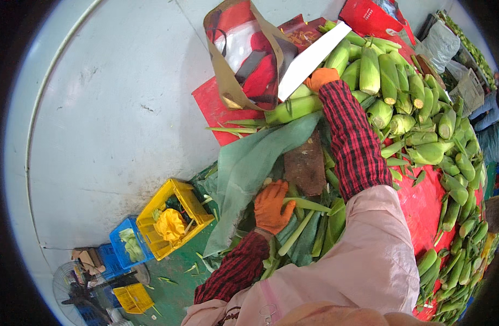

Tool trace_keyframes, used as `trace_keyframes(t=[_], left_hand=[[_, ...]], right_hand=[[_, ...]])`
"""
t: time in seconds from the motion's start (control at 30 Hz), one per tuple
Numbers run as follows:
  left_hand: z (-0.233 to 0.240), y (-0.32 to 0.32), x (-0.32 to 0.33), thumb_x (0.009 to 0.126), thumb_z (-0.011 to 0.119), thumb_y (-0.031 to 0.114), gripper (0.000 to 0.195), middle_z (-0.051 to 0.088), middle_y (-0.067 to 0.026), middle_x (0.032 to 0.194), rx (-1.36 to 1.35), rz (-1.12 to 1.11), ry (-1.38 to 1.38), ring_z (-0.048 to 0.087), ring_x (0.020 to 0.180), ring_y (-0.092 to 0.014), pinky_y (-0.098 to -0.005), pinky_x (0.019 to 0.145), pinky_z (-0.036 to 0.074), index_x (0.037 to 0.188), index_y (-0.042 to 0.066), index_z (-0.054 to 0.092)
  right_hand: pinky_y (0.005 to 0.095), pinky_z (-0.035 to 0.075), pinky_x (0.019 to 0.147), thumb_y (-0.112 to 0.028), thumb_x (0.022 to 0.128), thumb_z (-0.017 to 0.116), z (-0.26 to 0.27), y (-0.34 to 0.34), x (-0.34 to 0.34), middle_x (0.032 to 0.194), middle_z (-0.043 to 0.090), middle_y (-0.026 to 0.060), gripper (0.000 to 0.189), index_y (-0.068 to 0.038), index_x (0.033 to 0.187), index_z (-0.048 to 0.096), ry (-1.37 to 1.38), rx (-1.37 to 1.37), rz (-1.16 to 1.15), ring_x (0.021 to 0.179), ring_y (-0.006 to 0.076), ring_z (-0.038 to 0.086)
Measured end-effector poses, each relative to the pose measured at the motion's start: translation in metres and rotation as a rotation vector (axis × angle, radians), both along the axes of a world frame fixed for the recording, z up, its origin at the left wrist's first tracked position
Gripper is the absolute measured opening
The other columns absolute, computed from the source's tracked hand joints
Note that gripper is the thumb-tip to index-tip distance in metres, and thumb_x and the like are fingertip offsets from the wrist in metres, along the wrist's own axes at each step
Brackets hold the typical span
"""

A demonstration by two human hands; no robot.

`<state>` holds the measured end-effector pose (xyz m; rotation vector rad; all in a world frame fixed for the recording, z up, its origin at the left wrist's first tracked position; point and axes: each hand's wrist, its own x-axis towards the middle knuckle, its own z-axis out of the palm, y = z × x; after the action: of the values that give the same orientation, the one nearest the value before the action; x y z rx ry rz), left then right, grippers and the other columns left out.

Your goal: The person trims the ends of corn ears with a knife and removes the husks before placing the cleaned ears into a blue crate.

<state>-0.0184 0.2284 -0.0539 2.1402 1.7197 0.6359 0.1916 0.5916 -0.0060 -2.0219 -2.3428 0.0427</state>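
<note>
My right hand (322,79), in an orange glove, reaches to the far end of a heap of green corn ears (370,71), beside a long white board (313,61). Its fingers are partly hidden, so what they touch does not show. My left hand (272,207), also gloved in orange, lies over corn husks (302,203) with its thumb spread; whether it grips a husk is unclear. Between the hands are a worn brown block (305,165) and a green mesh sheet (249,163) draped at the table's edge. Long green husks lie below the white board.
An open bag (249,57) stands near the wall, a red bag (373,18) beyond the corn. More corn covers the red tabletop (422,203) at right. Yellow (172,220) and blue crates (131,243) and a fan (76,285) stand lower left. Part of a person (490,110) shows far right.
</note>
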Motion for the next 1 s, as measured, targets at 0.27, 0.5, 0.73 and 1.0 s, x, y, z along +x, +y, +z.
trace_keyframes(t=[0.27, 0.5, 0.73, 1.0], left_hand=[[-0.005, 0.005, 0.001, 0.083, 0.061, 0.036, 0.052, 0.056, -0.0163, 0.131, 0.027, 0.007, 0.045, 0.048, 0.125, -0.035, -0.0467, 0.105, 0.034, 0.122, 0.002, 0.061], [-0.008, 0.004, 0.005, 0.084, 0.059, 0.036, 0.053, 0.056, -0.0151, 0.131, 0.048, 0.021, 0.1, 0.047, 0.125, -0.034, -0.0458, 0.107, 0.032, 0.125, 0.003, 0.059], [-0.007, 0.003, 0.005, 0.082, 0.064, 0.032, 0.049, 0.058, -0.0155, 0.127, 0.092, -0.012, 0.067, 0.05, 0.123, -0.034, -0.0458, 0.105, 0.035, 0.12, 0.001, 0.061], [-0.015, 0.0, 0.002, 0.081, 0.062, 0.033, 0.05, 0.058, -0.0162, 0.126, 0.109, 0.008, 0.128, 0.049, 0.123, -0.035, -0.0451, 0.105, 0.034, 0.12, 0.001, 0.061]], right_hand=[[0.0427, 0.04, 0.106, -0.051, 0.099, 0.027, -0.037, -0.037, 0.097, 0.086, 0.07, 0.0178, 0.067, -0.006, 0.083, 0.074, 0.041, 0.167, 0.099, 0.097, 0.038, 0.064], [0.0464, 0.033, 0.109, -0.042, 0.091, 0.055, -0.005, -0.045, 0.124, 0.113, 0.066, 0.0148, 0.044, -0.008, 0.117, 0.063, 0.299, 0.189, 0.084, 0.112, 0.0357, 0.058], [0.0607, 0.027, 0.104, -0.047, 0.066, 0.08, 0.044, -0.015, 0.129, 0.147, 0.039, 0.0045, 0.101, -0.016, 0.147, 0.028, -0.086, 0.221, -0.459, 0.134, 0.0308, 0.04], [0.0433, 0.046, 0.1, -0.021, 0.072, 0.074, 0.012, -0.052, 0.167, 0.151, 0.036, 0.0063, 0.095, -0.024, 0.152, 0.021, -0.017, 0.376, -0.03, 0.125, 0.0382, 0.047]])
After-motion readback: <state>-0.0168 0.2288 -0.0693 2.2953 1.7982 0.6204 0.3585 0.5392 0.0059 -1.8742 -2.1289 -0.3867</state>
